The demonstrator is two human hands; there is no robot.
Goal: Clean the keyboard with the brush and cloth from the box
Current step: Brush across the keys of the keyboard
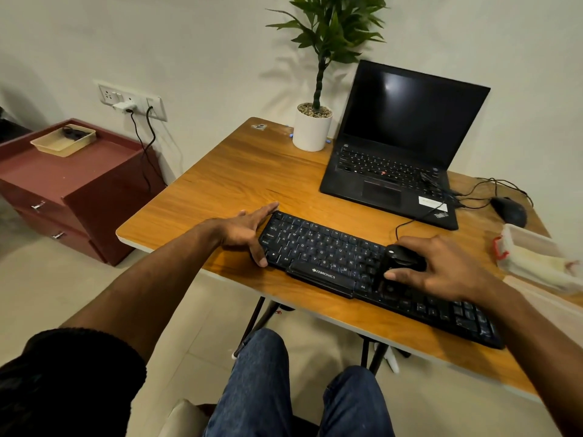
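You face a plain off-white wall (205,42) with a socket panel (132,100) feeding two black cables. Below it stands a maroon drawer cabinet (72,190) on pale floor tiles (47,294). The wooden desk (239,171) carries a potted plant (314,127) at its far edge.

Setting: small home-office corner. Wooden desk (239,171) carries laptop (397,146), keyboard (328,250), potted plant (312,124). Maroon drawer unit (72,190) beside it, under wall sockets (132,100).

Bare table (239,171) open left of my laptop (391,171), plant pot (312,130) behind, box (536,260) crowding my right.
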